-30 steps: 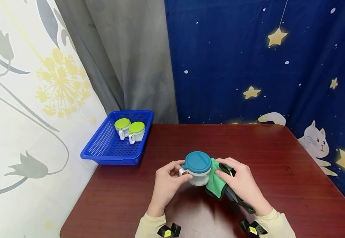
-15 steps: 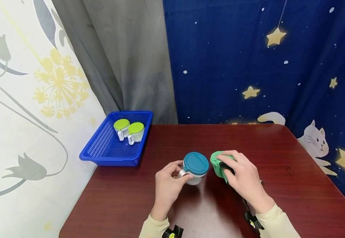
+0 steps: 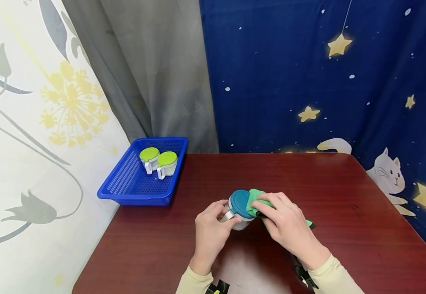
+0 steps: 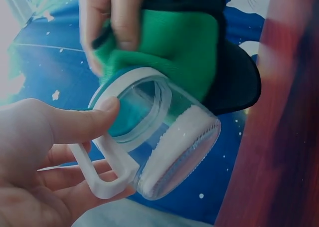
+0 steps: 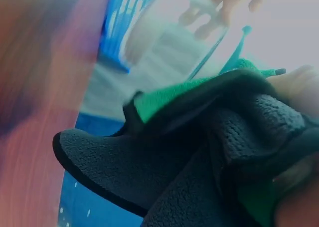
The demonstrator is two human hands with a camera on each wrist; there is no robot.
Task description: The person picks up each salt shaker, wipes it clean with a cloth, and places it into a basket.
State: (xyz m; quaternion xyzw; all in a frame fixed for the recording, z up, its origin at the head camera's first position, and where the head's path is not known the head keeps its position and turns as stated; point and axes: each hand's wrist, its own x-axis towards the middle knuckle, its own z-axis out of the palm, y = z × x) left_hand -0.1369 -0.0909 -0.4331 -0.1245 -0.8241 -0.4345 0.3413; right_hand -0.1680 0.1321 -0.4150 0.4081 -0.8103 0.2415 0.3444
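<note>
A clear seasoning jar (image 4: 182, 137) with a teal lid (image 3: 239, 202), a white handle (image 4: 107, 179) and white grains inside is held above the table, tilted. My left hand (image 3: 213, 232) grips it by the handle and collar, thumb near the lid's rim. My right hand (image 3: 284, 222) holds a cloth (image 3: 255, 200), green on one face and dark grey on the other with black edging, against the right side of the lid. In the right wrist view the bunched cloth (image 5: 134, 162) hides most of the right fingers.
A blue plastic basket (image 3: 135, 201) stands at the table's left. Inside it are two similar jars with lime green lids (image 3: 149, 154). The dark red table (image 3: 308, 175) runs back to grey and blue curtains.
The right hand lifted the cloth off the jar's side, then brought it left onto the lid. The left hand keeps hold of the jar, which now tilts more.
</note>
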